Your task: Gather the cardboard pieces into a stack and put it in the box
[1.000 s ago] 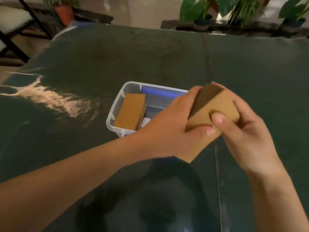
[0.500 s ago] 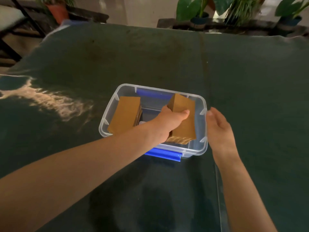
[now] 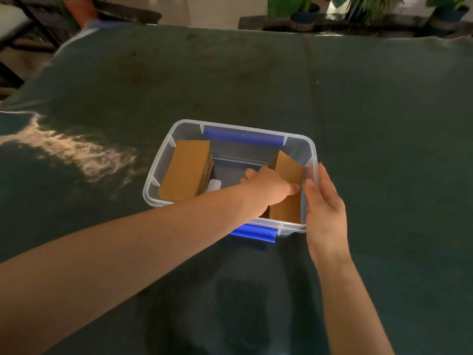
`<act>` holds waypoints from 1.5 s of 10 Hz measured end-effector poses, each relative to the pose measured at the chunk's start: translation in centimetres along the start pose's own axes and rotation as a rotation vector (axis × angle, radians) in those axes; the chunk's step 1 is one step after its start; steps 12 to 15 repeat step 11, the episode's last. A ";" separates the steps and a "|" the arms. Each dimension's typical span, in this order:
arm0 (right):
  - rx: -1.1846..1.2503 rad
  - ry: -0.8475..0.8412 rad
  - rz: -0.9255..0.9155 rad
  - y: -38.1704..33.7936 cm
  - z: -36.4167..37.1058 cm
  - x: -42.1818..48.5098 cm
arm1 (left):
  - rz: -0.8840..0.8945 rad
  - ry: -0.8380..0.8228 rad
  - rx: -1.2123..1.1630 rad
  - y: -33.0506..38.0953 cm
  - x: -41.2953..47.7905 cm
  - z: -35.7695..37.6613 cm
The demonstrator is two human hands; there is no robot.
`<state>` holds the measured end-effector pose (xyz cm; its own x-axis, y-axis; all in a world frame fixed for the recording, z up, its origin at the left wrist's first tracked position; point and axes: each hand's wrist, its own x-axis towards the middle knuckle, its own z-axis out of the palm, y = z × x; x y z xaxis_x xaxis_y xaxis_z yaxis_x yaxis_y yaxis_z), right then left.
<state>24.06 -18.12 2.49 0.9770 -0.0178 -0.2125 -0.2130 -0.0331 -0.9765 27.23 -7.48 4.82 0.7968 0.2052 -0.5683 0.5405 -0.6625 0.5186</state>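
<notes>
A clear plastic box (image 3: 311,149) with blue latches on its near and far sides sits on a dark green worktop (image 3: 384,124), a little right of the middle of the view. The left hand (image 3: 268,187) reaches across into the box from the near left, and its fingers and thumb are closed around a stack of brown cardboard pieces (image 3: 289,170). This stack stands on edge against the right wall of the box, leaning slightly, with its lower end down at the near right corner. The right hand (image 3: 323,203) rests on the outside of the box at its right wall, with the thumb hooked over the rim and the fingers curled along the wall; it grips the box, not the cardboard. A second stack of cardboard pieces (image 3: 185,170) lies tilted against the left wall of the box, well apart from the first, with bare box floor and a small white object (image 3: 214,186) between them; what that object is cannot be told. A pale patch of reflected light lies on the worktop to the left. Beyond the far edge stand potted plants (image 3: 294,8) and a terracotta pot (image 3: 80,7).
</notes>
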 end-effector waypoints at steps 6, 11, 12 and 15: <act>-0.123 0.060 0.003 -0.2 0.3 0.2 | 0.103 0.030 -0.029 -0.5 0.0 -0.2; -0.201 -0.060 0.109 -0.9 -0.3 0.0 | 0.137 -0.050 0.064 -1.5 -2.1 -1.5; -0.201 -0.060 0.109 -0.9 -0.3 0.0 | 0.137 -0.050 0.064 -1.5 -2.1 -1.5; -0.201 -0.060 0.109 -0.9 -0.3 0.0 | 0.137 -0.050 0.064 -1.5 -2.1 -1.5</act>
